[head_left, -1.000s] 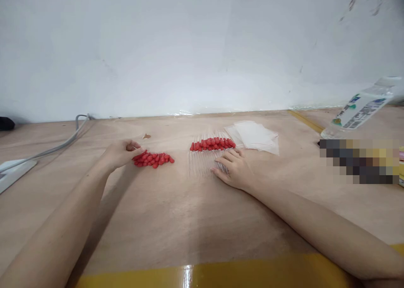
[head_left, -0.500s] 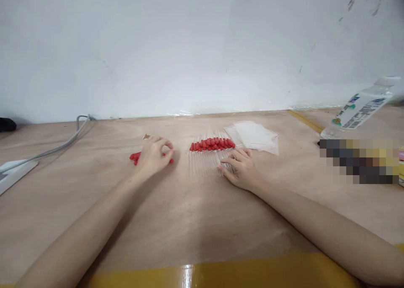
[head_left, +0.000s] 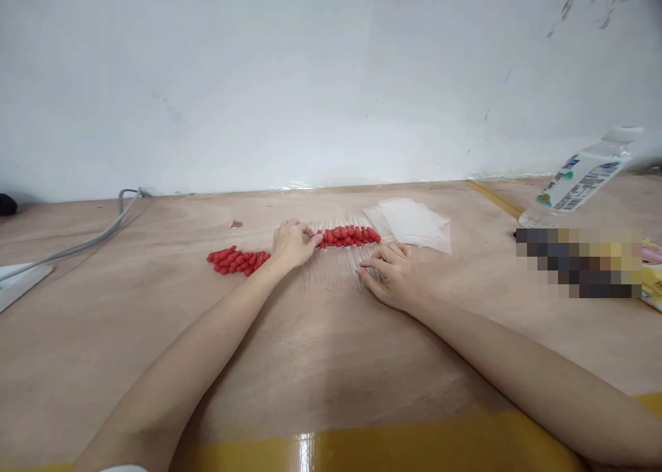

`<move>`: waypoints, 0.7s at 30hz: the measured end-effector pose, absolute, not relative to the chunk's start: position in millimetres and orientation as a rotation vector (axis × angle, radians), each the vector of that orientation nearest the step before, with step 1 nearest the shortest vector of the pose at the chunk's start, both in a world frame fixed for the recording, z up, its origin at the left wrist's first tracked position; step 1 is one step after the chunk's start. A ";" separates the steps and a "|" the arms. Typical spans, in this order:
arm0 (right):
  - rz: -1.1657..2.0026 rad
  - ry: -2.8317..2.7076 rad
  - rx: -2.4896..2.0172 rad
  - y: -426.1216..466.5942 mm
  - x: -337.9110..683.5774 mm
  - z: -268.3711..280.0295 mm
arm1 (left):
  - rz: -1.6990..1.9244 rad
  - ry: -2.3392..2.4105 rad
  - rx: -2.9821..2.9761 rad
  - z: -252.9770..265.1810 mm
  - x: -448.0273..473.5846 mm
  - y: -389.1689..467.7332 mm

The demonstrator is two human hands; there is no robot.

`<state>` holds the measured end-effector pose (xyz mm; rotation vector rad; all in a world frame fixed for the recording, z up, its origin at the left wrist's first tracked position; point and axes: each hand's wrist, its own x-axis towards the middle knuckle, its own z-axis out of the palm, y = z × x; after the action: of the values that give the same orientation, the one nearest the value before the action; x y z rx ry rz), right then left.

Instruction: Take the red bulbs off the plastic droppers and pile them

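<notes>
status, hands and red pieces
Left hand at left end of red row. Right hand at right side of clear strips. Left wrist partly covering red pile.

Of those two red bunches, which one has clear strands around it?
The right-hand red bunch, nearer the white sheets: clear strands show on its near and far sides. The left-hand red bunch shows none.

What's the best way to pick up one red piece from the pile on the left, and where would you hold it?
Probably pinch an outer piece across its rounded sides, coming from the left and above. The pieces look small and elongated, heaped together, and the left end of the pile is exposed, while the left forearm crowds its right end.
</notes>
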<state>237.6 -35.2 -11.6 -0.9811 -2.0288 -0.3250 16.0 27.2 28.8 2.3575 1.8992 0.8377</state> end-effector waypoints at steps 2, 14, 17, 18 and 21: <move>-0.322 -2.013 -0.977 -35.0 237.8 -11.4 | 0.989 1.922 2.250 29.9 12.5 17.8; -0.298 -2.305 -0.694 -43.1 234.6 0.4 | 1.045 1.333 2.536 10.9 -13.0 -63.0; -0.311 -2.369 -0.641 -42.9 232.4 -3.3 | 1.028 1.261 2.591 6.2 -12.0 -64.8; -0.313 -2.370 -0.628 -42.6 231.8 -4.7 | 1.032 1.239 2.606 5.7 -11.8 -64.8; -0.301 -2.333 -0.605 -41.4 230.1 -8.3 | 1.054 1.185 2.624 6.2 -11.1 -65.1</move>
<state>230.1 -41.4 -8.3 -0.6050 -2.3332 -0.3005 -11.1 -65.1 6.2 2.6243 1.1853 1.0544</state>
